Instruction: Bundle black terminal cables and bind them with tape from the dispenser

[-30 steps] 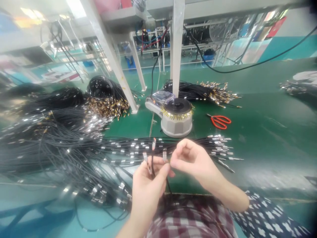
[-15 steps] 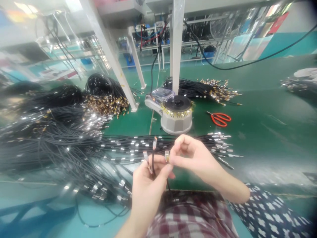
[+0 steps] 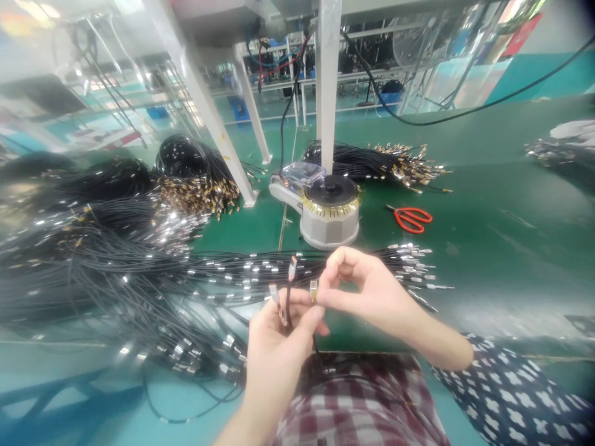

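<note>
Head view: left hand (image 3: 281,337) holds connectors (image 3: 292,268), any lettering too small.

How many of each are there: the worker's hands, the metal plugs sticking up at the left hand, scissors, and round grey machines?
Hands, left hand and right hand: 2
Metal plugs: 3
Red-handled scissors: 1
Round grey machine: 1
Total: 7

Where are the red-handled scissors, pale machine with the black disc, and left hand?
Red-handled scissors (image 3: 403,217): head view, on the red handles.
Pale machine (image 3: 329,227): head view, on the faceted base.
Left hand (image 3: 281,344): head view, on the thumb side.
</note>
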Available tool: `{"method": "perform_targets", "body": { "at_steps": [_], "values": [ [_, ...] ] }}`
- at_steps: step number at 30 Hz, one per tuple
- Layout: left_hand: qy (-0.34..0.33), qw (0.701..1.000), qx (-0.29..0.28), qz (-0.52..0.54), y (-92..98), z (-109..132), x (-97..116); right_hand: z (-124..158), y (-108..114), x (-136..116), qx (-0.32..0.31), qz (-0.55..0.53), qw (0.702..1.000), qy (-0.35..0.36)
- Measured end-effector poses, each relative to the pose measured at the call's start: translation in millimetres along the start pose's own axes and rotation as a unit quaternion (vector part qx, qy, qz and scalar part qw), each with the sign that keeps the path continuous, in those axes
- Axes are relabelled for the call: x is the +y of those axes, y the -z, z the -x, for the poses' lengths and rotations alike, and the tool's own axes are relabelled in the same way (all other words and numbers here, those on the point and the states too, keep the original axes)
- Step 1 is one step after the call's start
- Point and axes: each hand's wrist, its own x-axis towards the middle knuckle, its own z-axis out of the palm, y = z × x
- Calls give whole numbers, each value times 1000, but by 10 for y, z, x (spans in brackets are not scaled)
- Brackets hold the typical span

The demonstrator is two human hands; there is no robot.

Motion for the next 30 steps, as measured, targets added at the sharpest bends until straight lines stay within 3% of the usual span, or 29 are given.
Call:
{"method": "perform_targets", "body": {
  "at_steps": [9,22,30],
  "values": [
    [13,1000,-8,16,4,-3,-5,-12,19,-23,-15,0,1000,-3],
    [-6,1000,-19,13,-4,3,-20,20,-55,-69,22,67,997,-13],
    [-28,998,-31,55,4,-36,-11,-8,-16,-82,-16,18,1000,-19]
  ]
}}
